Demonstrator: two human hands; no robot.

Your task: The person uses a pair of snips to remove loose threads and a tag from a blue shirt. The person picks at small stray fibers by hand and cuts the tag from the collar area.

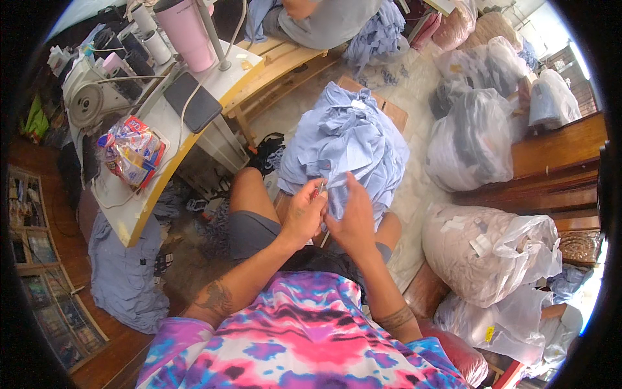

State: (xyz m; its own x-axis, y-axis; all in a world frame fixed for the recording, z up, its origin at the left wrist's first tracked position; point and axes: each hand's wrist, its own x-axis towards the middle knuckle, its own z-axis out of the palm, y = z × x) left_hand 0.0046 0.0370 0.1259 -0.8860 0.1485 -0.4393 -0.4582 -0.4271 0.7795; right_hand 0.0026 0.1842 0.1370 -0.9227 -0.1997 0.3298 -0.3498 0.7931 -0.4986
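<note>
A large pile of light blue garments (350, 139) lies in front of me, between my knees and beyond them. My left hand (303, 214) is closed around a small red-handled metal tool (318, 189) that looks like thread snips; its tip points at the cloth. Right beside it, over the near edge of the pile, my right hand (354, 217) has its fingers stretched out and apart. Its thumb comes close to the left fingers. Whether it touches the cloth, I cannot tell.
At left stands a white table (152, 194) with a sewing machine (91, 104), pink tumbler (186, 32), dark phone (192, 102) and snack bag (131, 152). Stuffed plastic bags (486, 253) line the right. Another person (324, 23) sits on a wooden bench (278, 71) ahead.
</note>
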